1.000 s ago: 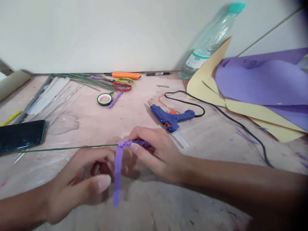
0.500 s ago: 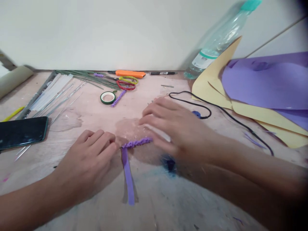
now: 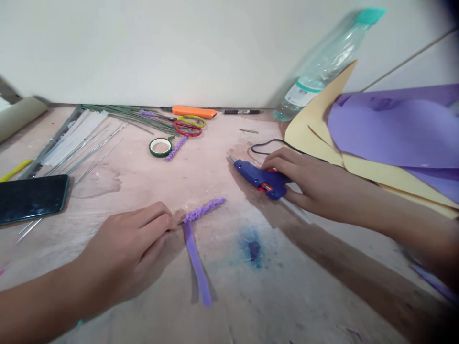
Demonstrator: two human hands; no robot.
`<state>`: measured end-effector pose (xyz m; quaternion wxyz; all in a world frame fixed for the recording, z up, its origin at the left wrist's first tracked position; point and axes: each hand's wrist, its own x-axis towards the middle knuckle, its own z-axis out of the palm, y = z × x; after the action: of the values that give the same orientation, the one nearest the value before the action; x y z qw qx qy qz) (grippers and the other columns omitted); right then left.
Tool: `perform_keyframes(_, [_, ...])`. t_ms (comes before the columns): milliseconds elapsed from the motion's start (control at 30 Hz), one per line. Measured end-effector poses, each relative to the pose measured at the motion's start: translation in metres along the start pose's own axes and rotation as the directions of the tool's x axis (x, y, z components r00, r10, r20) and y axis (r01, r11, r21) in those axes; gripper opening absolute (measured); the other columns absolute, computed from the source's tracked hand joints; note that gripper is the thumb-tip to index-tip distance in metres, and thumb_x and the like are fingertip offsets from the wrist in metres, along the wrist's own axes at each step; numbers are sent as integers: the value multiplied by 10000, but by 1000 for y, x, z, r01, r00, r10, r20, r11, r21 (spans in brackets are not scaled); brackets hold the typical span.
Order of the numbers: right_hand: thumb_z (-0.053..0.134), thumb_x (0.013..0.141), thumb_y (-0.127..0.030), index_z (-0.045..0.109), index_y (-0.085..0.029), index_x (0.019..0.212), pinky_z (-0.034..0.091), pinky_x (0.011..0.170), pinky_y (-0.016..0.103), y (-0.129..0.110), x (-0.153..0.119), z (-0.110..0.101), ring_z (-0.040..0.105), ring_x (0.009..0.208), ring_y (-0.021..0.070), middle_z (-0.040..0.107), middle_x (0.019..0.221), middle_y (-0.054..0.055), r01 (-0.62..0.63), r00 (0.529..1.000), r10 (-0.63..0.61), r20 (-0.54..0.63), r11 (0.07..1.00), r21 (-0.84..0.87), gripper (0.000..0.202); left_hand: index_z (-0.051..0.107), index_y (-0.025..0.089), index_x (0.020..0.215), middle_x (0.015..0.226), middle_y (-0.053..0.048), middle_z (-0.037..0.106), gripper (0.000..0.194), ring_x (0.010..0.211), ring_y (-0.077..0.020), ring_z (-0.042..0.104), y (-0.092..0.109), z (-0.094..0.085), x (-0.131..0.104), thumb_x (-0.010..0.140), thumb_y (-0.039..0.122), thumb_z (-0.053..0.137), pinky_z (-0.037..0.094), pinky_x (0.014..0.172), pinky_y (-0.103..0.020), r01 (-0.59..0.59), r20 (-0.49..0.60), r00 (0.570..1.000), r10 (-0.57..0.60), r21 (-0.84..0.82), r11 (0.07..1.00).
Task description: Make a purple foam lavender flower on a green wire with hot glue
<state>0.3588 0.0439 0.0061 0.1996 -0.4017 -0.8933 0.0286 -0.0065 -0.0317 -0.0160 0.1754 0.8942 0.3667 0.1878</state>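
Observation:
Between its fingertips my left hand [image 3: 134, 239] pinches the thin end of a stem wrapped in bumpy purple material [image 3: 205, 210]. A flat purple strip [image 3: 197, 265] hangs from the wrapped stem's near end toward the front. My right hand [image 3: 296, 179] has its fingers round the handle of a blue glue gun [image 3: 260, 177], whose nozzle points to the upper left. A clear glue stick [image 3: 294, 210] sticks out of the gun's back. The gun's tip is apart from the wrapped stem.
Behind lie green tape [image 3: 160, 147], scissors [image 3: 188, 125], an orange cutter [image 3: 194, 112] and a pen [image 3: 242, 112]. A phone [image 3: 34, 198] and glue sticks are at left. A bottle [image 3: 319, 71], yellow sheets [image 3: 311, 134] and purple sheets [image 3: 390, 126] stand at right.
My right hand has moved right, away from the wrapped stem, and now holds the glue gun. The stem's far end has tilted slightly up, still pinched by my left hand.

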Motion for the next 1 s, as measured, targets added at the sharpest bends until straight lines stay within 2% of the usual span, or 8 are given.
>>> perform_keyframes(67, [638,952,-398,660,-243,1056,533,697,404,-13,3,1,665,844,255,685,1002,98,-52,994,48,97,998,44,188,595,194,918,866,-20,628,231,715,-146,593,0,1,0,1047,144,410,411,630,-289,24,-17,1000,-24,-31,999])
perform_keyframes(133, [634,978,-351,636,-253,1054,516,696,374,-34,2,5,656,831,229,690,980,82,-138,990,138,11,975,173,124,574,200,900,874,-14,623,203,738,-145,582,-2,1,-1,1038,140,437,406,644,-282,39,-19,999,-40,-54,998])
perform_keyframes(167, [616,981,-360,626,-252,1022,499,655,359,-45,1,8,642,800,220,682,956,74,-125,988,145,-55,956,267,116,565,203,897,884,-13,624,196,758,-146,583,-2,2,-1,1033,131,445,407,658,-280,42,-16,999,-43,-68,997])
perform_keyframes(267, [620,963,-369,633,-250,979,519,694,375,-74,-4,20,651,836,233,672,962,73,-26,991,88,-105,869,493,121,553,216,915,921,-4,630,185,818,-143,593,-5,2,-3,1014,90,460,411,709,-274,50,-7,999,-52,-144,988])
perform_keyframes(400, [646,943,-306,643,-271,1054,538,694,344,-87,-7,34,682,835,218,707,954,59,21,998,23,-65,794,608,116,554,227,948,951,4,626,180,839,-132,583,-8,3,-2,992,65,491,400,722,-264,60,2,998,-61,-204,977])
perform_keyframes(500, [621,958,-316,633,-264,1070,506,647,305,-86,-7,39,654,756,183,683,875,35,45,999,-34,-29,782,622,123,554,227,941,917,15,611,193,811,-122,570,-7,2,0,965,41,512,386,696,-258,61,-3,998,-63,-214,975])
perform_keyframes(633, [588,953,-325,587,-237,989,420,582,286,-82,-7,44,563,669,153,610,808,18,90,995,-102,-9,830,551,95,549,211,877,846,19,584,170,742,-118,534,-3,2,2,939,52,541,372,661,-266,69,-26,997,-75,-188,980])
perform_keyframes(1000, [556,905,-264,539,-237,933,369,556,273,-84,-8,48,525,615,138,591,774,2,110,993,-120,-6,896,430,43,546,203,854,811,13,563,166,704,-116,510,-2,0,5,931,55,539,356,617,-268,39,-51,998,-47,-159,986])
